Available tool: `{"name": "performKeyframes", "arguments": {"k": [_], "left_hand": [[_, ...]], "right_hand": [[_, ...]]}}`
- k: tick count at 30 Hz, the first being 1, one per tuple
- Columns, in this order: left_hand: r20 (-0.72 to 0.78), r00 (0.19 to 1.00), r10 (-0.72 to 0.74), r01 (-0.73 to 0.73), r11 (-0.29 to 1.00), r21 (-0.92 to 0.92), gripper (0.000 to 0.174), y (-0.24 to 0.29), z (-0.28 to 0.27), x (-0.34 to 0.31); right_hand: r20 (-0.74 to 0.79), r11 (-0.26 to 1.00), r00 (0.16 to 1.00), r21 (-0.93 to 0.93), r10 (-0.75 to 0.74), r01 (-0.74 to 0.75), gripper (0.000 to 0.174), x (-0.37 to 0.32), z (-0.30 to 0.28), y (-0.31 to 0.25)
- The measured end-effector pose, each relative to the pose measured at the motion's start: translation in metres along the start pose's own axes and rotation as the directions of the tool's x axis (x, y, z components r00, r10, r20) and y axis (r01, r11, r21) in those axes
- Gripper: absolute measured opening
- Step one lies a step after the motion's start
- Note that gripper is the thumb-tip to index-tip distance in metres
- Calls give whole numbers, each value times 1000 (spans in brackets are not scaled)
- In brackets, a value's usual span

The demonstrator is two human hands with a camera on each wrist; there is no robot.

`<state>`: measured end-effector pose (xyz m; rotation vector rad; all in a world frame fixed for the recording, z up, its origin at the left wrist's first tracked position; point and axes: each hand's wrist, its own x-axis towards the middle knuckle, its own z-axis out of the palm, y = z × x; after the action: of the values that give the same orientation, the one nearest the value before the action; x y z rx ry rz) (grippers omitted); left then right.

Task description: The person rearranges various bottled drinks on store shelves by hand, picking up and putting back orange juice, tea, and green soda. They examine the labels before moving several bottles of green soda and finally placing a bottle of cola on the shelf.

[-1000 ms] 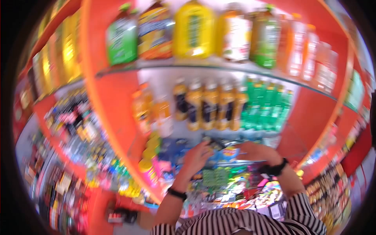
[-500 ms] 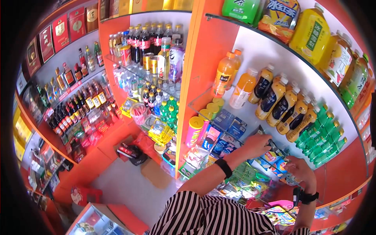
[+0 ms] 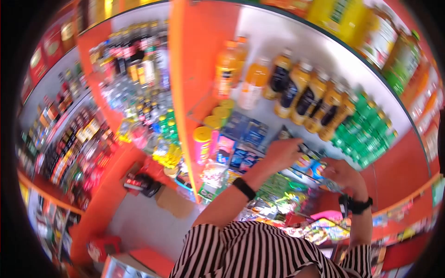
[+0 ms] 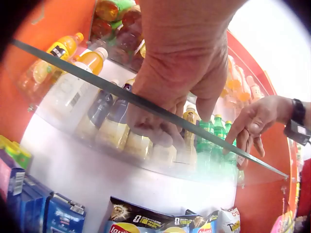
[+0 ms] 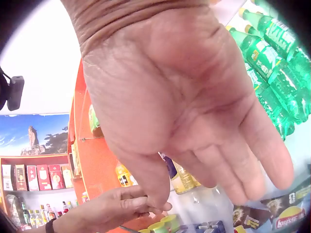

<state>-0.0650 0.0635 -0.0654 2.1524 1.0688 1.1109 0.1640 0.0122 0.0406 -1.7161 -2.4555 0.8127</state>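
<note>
left hand point(image 3: 282, 152): fingers bent and pressed together over the front edge of the clear glass shelf point(image 4: 73, 68), tips lying on the glass just ahead of the yellow juice bottles with dark labels point(image 3: 315, 99); can't tell if they pinch anything. black and blue snack bags point(image 4: 141, 218) sit just under that edge, below both hands. right hand point(image 3: 340, 172): fingers straight, slightly spread, tips at the same edge, near the green plastic bottles point(image 3: 366, 139).
</note>
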Motion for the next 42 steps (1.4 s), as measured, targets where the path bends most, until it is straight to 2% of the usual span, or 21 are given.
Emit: {"name": "performKeyframes", "arguments": {"k": [2, 4, 6, 7, 8, 11, 12, 14, 15, 17, 19, 22, 24, 27, 28, 31, 35, 37, 39, 41, 42], "left_hand": [[-8, 1000, -15, 15, 998, -62, 44, 3, -3, -2], [13, 1000, -17, 18, 995, -96, 45, 5, -4, -2], [15, 999, -35, 36, 993, -113, 46, 1, -5, 1], [-8, 998, -60, 57, 978, -200, 45, -5, -2, 4], [-29, 996, -88, 76, 955, -286, 44, -10, -1, 7], [-77, 984, -162, 127, 932, -338, 43, 0, -21, 11], [-70, 985, -158, 126, 933, -336, 43, -3, -23, 14], [-215, 972, -99, 63, 984, -168, 43, -14, -28, 17], [-204, 974, -96, 61, 984, -168, 43, -15, -33, 19], [-291, 951, -107, 75, 990, -120, 44, -15, -41, 25], [-268, 957, -114, 69, 983, -171, 44, -16, -50, 33], [-234, 961, -145, 94, 971, -218, 44, 3, -62, 40], [-194, 975, -103, 52, 967, -250, 44, 5, -61, 46], [-157, 987, -22, -31, 944, -328, 44, 12, -43, 56], [-173, 985, 6, -69, 930, -361, 44, 18, -38, 56], [-66, 998, 2, -26, 930, -366, 43, 35, -19, 61], [65, 993, 100, -69, 927, -369, 44, 44, 21, 80], [155, 981, 120, -53, 923, -382, 46, 66, 31, 86], [321, 940, 118, 17, 922, -388, 42, 84, 42, 90], [356, 924, 139, -3, 934, -356, 42, 96, 57, 96], [411, 900, 146, 20, 927, -375, 43, 101, 65, 98]], "right_hand": [[-3, 997, 997, -11, 76, -77, 28, 1, 1, 5], [-46, 993, 997, 96, -64, 68, 29, 2, 5, 21], [-45, 994, 997, 86, -68, 72, 35, 3, 7, 28], [-35, 994, 996, 64, -86, 88, 51, 3, 7, 28], [-44, 995, 995, 50, -90, 92, 51, 2, 5, 25], [-59, 993, 992, 39, -110, 113, 53, 8, -4, 18], [-68, 991, 990, 40, -127, 129, 54, 11, -7, 18], [-63, 988, 986, 18, -152, 153, 56, 17, -15, 11], [-51, 987, 986, -5, -158, 158, 56, 20, -19, 5], [-83, 983, 980, -37, -180, 177, 57, 25, -25, 0], [-58, 963, 969, -144, -238, 228, 58, 31, -31, -3], [-56, 961, 971, -167, -232, 220, 61, 33, -38, -9], [-90, 953, 959, -172, -267, 249, 64, 34, -35, 3], [-121, 973, 969, -115, -216, 203, 65, 25, -34, 19], [-133, 985, 981, -113, -142, 127, 64, 16, -36, 14], [-195, 999, 980, -47, -29, 20, 64, 3, -38, 44], [-301, 996, 950, -9, 82, -89, 60, -25, -44, 92], [-320, 991, 939, 4, 129, -135, 59, -41, -46, 115], [-393, 967, 883, 97, 256, -237, 57, -55, -45, 133], [-419, 946, 849, 177, 321, -270, 58, -66, -46, 145], [-466, 921, 797, 253, 383, -295, 59, -70, -45, 154]]}}
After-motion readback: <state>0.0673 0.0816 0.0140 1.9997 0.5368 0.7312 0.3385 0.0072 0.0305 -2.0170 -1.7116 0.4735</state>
